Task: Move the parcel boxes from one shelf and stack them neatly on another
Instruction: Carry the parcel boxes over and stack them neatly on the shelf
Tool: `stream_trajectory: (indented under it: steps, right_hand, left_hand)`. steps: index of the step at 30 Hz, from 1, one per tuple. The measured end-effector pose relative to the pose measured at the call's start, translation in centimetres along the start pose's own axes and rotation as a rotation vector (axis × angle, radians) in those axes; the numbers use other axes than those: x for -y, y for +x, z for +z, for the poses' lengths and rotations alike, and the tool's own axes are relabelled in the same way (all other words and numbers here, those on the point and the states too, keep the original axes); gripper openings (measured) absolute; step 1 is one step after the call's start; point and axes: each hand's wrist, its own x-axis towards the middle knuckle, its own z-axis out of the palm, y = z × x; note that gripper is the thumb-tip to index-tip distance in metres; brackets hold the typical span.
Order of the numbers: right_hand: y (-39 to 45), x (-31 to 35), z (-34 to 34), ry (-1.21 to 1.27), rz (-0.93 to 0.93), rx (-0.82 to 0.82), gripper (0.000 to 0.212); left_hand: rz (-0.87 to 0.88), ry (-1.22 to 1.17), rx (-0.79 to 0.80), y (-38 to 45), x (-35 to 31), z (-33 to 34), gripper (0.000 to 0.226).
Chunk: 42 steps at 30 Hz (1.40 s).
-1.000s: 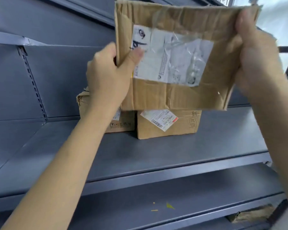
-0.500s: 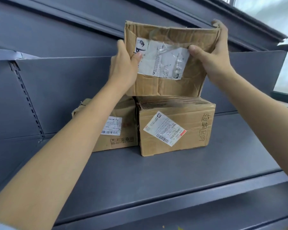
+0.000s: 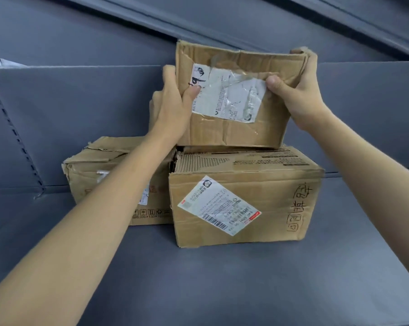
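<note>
While held at both sides, top box [image 3: 236,128] sits on right box [image 3: 246,196], bottom edge touching its top, torn white label facing camera. Left hand [image 3: 173,109] grip closed on left side, thumb on front face, fingers behind. Right hand [image 3: 297,95] grip closed on right edge, thumb pressed on front near label. Left box [image 3: 104,170] just beside right box, partly hidden by left forearm. Both lower boxes stand on grey shelf [image 3: 222,278], near back panel.
</note>
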Motion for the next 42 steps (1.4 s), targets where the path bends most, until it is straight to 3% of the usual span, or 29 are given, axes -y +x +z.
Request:
stream_trajectory:
  steps: [4, 12, 19, 26, 28, 31, 34, 37, 42]
  right_hand:
    - [0.1, -1.2, -0.2, -0.007, -0.02, 0.049, 0.057]
    - [0.4, -0.8, -1.1, -0.078, -0.039, -0.028, 0.05]
    - [-0.7, -1.7, -0.4, -0.032, 0.021, -0.023, 0.066]
    - [-1.2, -0.8, -0.6, -0.034, 0.119, 0.002, 0.105]
    - [-1.7, 0.0, -0.9, -0.178, 0.062, -0.042, 0.115]
    - [-2.6, 1.9, -1.1, -0.681, -0.152, -0.142, 0.104]
    - [-3.2, 2.4, -1.0, -1.07, -0.274, -0.034, 0.092]
    - [-3.5, 1.9, -0.9, -1.18, -0.216, 0.089, 0.092]
    - [-3.5, 2.8, -0.8, -1.208, -0.196, 0.069, 0.096]
  left_hand:
    - [-0.021, 0.034, -0.041, -1.1, 0.8, 0.9, 0.031]
    - [-0.037, -0.048, 0.051, -0.6, 0.3, 0.7, 0.022]
    - [-0.029, -0.026, 0.051, -1.3, 1.3, 1.7, 0.031]
    - [-0.132, -0.148, 0.196, -2.4, 0.9, 1.5, 0.049]
    - [-0.124, -0.135, 0.198, -2.3, 0.6, 1.1, 0.065]
    - [-0.025, -0.087, 0.113, -1.8, 0.0, 0.4, 0.084]
    - [0.116, 0.241, 0.092, -1.8, -0.4, 0.2, 0.087]
    - [0.137, 0.481, 0.142, -2.1, -0.5, 0.6, 0.089]
    - [0.109, 0.576, 0.199, -2.9, -0.3, 0.5, 0.09]
